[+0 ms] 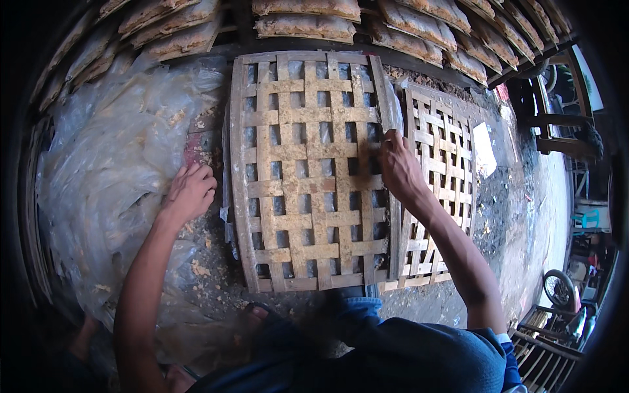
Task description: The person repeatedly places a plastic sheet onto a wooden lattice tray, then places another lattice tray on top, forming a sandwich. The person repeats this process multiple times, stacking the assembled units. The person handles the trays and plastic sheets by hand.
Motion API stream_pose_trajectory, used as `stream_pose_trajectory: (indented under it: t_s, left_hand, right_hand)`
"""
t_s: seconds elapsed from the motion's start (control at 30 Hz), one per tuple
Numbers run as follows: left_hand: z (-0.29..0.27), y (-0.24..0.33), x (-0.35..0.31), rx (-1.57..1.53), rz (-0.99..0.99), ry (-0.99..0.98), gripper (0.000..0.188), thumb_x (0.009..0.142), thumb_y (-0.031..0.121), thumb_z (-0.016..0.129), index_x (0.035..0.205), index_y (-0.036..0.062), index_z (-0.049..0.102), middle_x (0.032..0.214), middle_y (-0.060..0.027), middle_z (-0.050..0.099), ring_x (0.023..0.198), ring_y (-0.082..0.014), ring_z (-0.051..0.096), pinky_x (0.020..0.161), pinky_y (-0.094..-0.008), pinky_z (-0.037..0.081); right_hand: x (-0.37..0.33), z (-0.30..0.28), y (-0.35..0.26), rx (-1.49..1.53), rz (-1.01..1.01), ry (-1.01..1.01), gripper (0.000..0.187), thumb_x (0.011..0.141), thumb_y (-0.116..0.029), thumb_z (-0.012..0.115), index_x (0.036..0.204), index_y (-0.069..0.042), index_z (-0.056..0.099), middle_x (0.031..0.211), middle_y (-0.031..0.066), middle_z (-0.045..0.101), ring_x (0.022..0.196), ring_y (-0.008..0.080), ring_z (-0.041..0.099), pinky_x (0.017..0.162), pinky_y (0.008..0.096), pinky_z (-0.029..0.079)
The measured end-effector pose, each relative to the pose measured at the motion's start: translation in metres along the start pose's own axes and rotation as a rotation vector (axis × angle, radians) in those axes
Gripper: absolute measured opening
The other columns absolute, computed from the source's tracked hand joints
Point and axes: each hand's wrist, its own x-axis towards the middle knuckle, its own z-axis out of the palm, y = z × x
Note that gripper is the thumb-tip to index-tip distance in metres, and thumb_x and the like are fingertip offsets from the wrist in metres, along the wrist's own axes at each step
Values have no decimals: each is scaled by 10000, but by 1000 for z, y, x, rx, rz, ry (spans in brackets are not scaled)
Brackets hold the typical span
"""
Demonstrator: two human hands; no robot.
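In front of me lies a woven bamboo lattice tray (306, 152) with a wooden frame and pale crumbs stuck to its strips. My right hand (401, 169) is at the tray's right edge, its fingers closed. A dark brown blur shows beside those fingers, over the lattice; its kind cannot be made out. Left of the tray, my left hand (190, 191) hovers with curled fingers beside a heap of crumpled clear plastic sheets (118, 164). Its palm is hidden, so whether it holds anything does not show. A second lattice tray (438, 177) lies to the right, partly covered by my right forearm.
Along the far side, stacked racks (304, 26) carry pale brown slabs. Crumbs litter the dark ground (209, 278). A scrap of white paper (485, 149) lies beyond the second tray. At the far right are a wooden stand (567, 124) and a wheel (559, 288).
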Motion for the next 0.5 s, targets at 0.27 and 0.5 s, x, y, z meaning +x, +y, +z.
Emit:
stream_pose_trajectory:
  t_s: [0.27, 0.5]
  left_hand:
    - [-4, -2, -4, 6, -17, 43, 87, 861, 126, 689, 929, 87, 727, 1075, -46, 619, 1080, -230, 576, 944, -395, 426]
    - [-9, -8, 5, 30, -65, -37, 82, 856, 116, 684, 926, 85, 714, 1107, -62, 623, 1090, -251, 571, 943, -409, 419]
  right_hand:
    - [-65, -43, 92, 1234, 456, 326, 102, 983, -70, 698, 1019, -10, 624, 983, 117, 720, 860, 195, 737, 720, 308, 626]
    - [-148, -30, 153, -403, 698, 164, 483, 878, -81, 734, 1349, -75, 630, 1509, 262, 512, 1387, 355, 530, 1096, 484, 466]
